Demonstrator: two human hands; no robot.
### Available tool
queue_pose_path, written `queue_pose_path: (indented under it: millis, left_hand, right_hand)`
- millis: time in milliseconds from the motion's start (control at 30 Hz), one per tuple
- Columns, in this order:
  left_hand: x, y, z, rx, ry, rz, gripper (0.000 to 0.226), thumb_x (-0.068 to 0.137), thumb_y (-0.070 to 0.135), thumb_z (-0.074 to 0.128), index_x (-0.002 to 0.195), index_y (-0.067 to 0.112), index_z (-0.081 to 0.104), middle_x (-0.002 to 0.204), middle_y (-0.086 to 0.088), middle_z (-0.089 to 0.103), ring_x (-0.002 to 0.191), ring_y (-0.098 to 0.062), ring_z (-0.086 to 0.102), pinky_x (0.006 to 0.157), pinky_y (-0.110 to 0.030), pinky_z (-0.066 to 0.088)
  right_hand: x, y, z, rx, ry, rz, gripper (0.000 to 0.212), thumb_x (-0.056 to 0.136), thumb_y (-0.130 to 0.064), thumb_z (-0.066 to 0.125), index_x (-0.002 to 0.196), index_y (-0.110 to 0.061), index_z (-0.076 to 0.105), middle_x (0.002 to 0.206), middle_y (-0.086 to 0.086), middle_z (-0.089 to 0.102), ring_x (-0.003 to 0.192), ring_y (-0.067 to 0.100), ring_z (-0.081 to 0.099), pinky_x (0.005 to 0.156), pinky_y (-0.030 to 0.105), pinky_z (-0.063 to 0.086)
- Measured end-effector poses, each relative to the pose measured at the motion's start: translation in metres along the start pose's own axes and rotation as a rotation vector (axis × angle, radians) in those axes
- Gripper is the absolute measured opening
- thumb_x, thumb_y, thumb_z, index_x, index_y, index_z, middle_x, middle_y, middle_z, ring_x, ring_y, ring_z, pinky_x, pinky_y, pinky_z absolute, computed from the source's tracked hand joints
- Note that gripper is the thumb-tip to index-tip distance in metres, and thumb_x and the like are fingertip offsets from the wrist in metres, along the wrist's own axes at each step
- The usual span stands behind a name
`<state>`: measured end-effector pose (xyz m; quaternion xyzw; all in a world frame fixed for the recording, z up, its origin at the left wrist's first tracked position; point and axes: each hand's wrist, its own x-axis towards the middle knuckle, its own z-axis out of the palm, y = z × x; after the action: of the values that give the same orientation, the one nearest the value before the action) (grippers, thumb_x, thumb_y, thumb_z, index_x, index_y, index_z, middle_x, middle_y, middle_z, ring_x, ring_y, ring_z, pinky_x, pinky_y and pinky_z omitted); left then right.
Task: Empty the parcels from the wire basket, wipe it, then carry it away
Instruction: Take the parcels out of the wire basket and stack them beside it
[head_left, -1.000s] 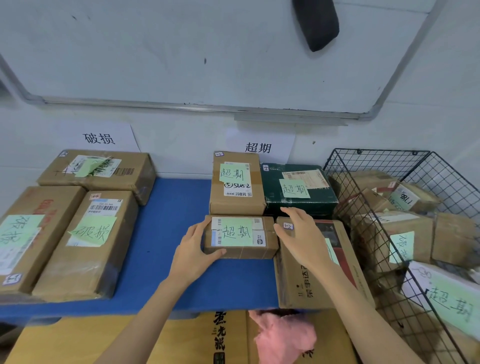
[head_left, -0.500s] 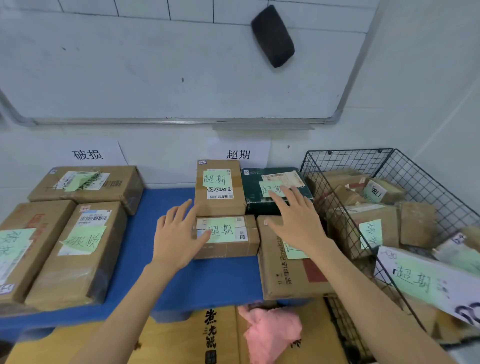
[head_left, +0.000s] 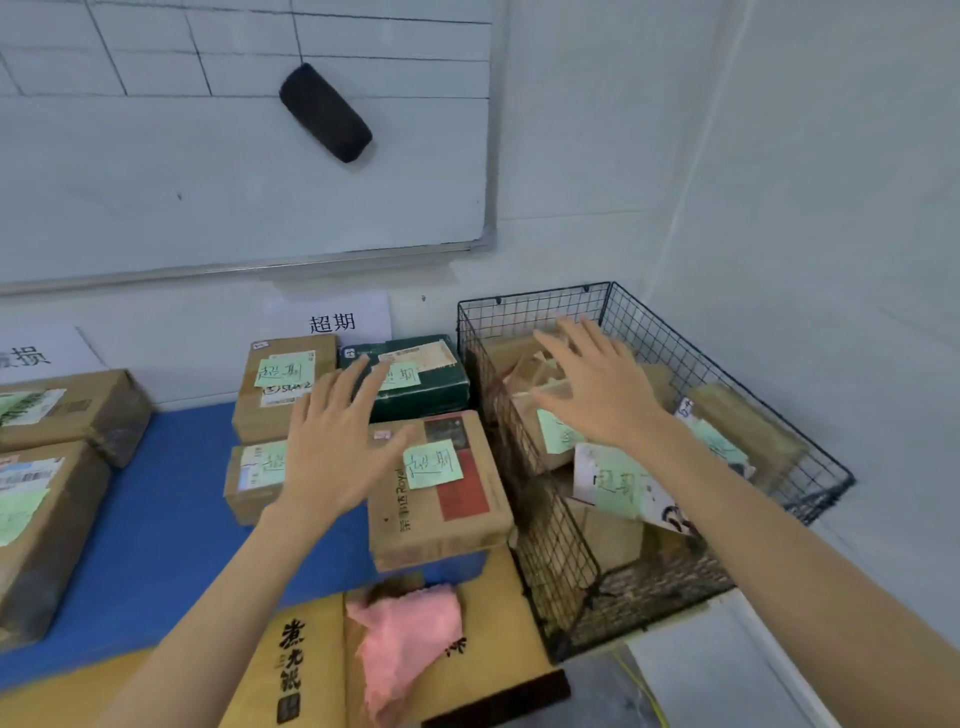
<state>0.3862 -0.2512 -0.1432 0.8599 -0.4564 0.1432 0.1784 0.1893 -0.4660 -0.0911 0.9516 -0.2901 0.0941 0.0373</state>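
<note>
Both hands have left the small parcel (head_left: 254, 480) on the blue counter (head_left: 171, 519) and swung right toward the wire basket (head_left: 558, 551). From left: the left hand (head_left: 332, 452) hovers over the sorted boxes, its grip apart, fingers spread and holding nothing. A pink cloth (head_left: 410, 639) lies on a yellow carton (head_left: 306, 670) below, ready for the wiping step. The right hand (head_left: 602, 389), its grip likewise apart and empty, reaches over the basket's rim above the jumbled parcels (head_left: 558, 441) inside. The basket stands just right of the counter, in the wall corner, and looks well short of empty. Emptying likely goes best from the top of the heap: take the loose white parcel (head_left: 618, 488) first, lift it straight up clear of the wire, and use both hands for anything heavy.
</note>
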Motion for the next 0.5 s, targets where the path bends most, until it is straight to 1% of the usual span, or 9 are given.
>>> queue_pose_path:
  millis: [167,267,333,433,500]
  left_hand:
    - [-0.006,0.096,-0.002,-0.047,0.039,0.072,0.078,0.085,0.066,0.035,0.153,0.031,0.028,0.154,0.0,0.039,0.137,-0.029,0.038,0.108,-0.05,0.034]
    - [-0.007,0.147,-0.003,-0.055,0.042,0.112,0.08,0.085,0.069,0.031,0.155,0.031,0.024,0.155,0.0,0.036,0.139,-0.029,0.035,0.11,-0.049,0.031]
    - [-0.007,0.177,-0.005,-0.066,0.036,0.136,0.081,0.085,0.071,0.03,0.155,0.031,0.023,0.156,0.0,0.036,0.14,-0.028,0.035,0.111,-0.047,0.03]
    - [-0.007,0.213,-0.005,-0.085,-0.005,0.176,0.084,0.082,0.072,0.027,0.154,0.031,0.025,0.157,0.002,0.034,0.141,-0.027,0.034,0.112,-0.046,0.029]
    - [-0.006,0.23,-0.002,-0.084,-0.069,0.192,0.087,0.079,0.075,0.024,0.154,0.032,0.024,0.159,0.004,0.03,0.142,-0.025,0.032,0.113,-0.045,0.027]
  right_hand:
    - [-0.059,0.079,-0.008,0.029,-0.007,0.052,0.073,0.097,-0.058,0.044,0.158,-0.03,0.014,0.166,0.005,0.003,0.153,0.027,0.001,0.121,0.047,0.006]
    - [-0.089,0.117,-0.015,0.06,-0.029,0.077,0.074,0.097,-0.056,0.045,0.157,-0.03,0.011,0.166,0.005,0.001,0.153,0.027,-0.001,0.122,0.047,0.006]
    - [-0.106,0.139,-0.019,0.095,-0.035,0.088,0.072,0.098,-0.054,0.046,0.157,-0.029,0.014,0.167,0.004,0.001,0.153,0.026,-0.001,0.122,0.045,0.006]
    - [-0.126,0.168,-0.021,0.141,-0.059,0.102,0.07,0.097,-0.051,0.048,0.156,-0.03,0.017,0.166,0.004,0.007,0.153,0.025,0.001,0.121,0.045,0.009]
    - [-0.135,0.183,-0.022,0.189,-0.101,0.098,0.069,0.097,-0.049,0.051,0.156,-0.032,0.019,0.166,0.004,0.01,0.153,0.025,0.003,0.121,0.046,0.01]
